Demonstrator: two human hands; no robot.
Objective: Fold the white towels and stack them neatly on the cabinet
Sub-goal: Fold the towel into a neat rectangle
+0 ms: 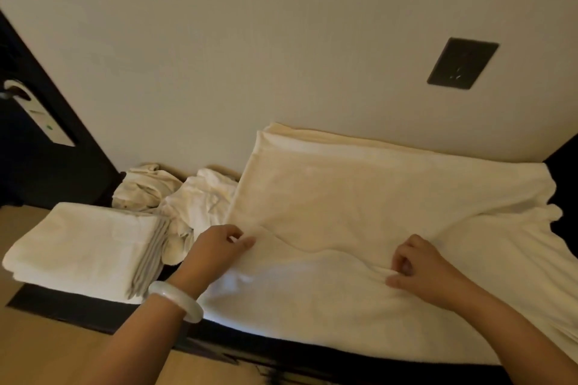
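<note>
- Head view: we see one large white towel [359, 197] spread over the dark cabinet [78, 305]. Its far edge lies against the wall at 12 o'clock and its near part hangs over the front at 6 o'clock.
- Its long axis runs from 9 to 3 o'clock, straight across us. A folded layer covers the far half, and that layer's free edge runs between our two hands.
- Our left hand [219, 247] pinches the edge at its 9 o'clock corner, thumb against fingertips. A pale bangle [176, 300] sits on that wrist.
- Our right hand [416, 266] has its fingers curled round a small ridge of cloth on the same edge, toward 3 o'clock. Both hands are closed on the towel, neither spread wide.
- The hands sit nearly level and well apart, with the bulk of the towel at 12 o'clock from both.
- We judge that the next fold turns on this shared edge: held at two places along the long axis, it can travel evenly. The rumpled end at 3 o'clock is nearer our right hand.
- The stack of folded towels [84, 247] rests on the cabinet at 9 o'clock from our left hand, which is the nearer one. Crumpled towels [194, 197] lie beyond it, at about 11 o'clock.
</note>
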